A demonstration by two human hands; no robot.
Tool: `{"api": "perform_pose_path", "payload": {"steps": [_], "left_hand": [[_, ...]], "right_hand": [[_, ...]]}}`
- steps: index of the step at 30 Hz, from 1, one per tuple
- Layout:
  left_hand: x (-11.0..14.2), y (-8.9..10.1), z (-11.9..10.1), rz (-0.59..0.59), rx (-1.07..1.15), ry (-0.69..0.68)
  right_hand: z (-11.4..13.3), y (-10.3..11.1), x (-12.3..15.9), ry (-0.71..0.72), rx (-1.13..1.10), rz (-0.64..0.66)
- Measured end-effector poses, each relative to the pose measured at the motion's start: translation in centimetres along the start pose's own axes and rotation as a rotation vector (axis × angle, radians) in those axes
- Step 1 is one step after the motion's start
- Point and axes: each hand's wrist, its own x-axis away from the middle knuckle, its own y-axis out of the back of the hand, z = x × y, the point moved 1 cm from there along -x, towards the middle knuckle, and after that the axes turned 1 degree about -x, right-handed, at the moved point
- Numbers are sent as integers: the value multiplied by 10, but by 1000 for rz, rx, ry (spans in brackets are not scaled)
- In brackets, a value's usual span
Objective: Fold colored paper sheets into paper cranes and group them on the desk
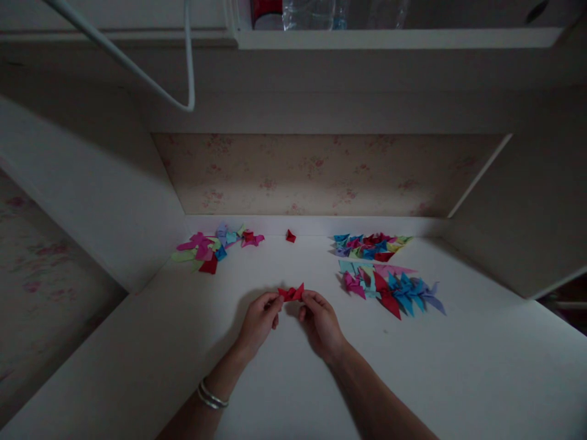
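A small folded red paper piece (pixel 291 294) stretches between my two hands, low over the white tabletop. My left hand (pixel 259 321) pinches its left end between thumb and finger. The right end is pinched by my right hand (pixel 322 321). Straight behind it lies a single small red folded paper (pixel 291 236). To the right sit origami pieces in blue, red, pink and mint, among them blue pointed folds (pixel 404 292) and a large red fold (pixel 386 296).
At the back left is a loose heap of coloured folded papers (pixel 200 245). Another multicoloured row (pixel 371 245) lies at the back right. A white cable (pixel 189 73) hangs at upper left. Overhead, a shelf (pixel 394 39) holds clear plastic containers (pixel 309 13). White side panels flank the tabletop (pixel 293 385).
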Motion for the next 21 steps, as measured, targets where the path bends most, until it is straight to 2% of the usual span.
{"api": "perform_pose_path", "payload": {"steps": [21], "left_hand": [[0,0,2,18,-53,1]], "right_hand": [[-1,2,-1,-16,-16,5]]}}
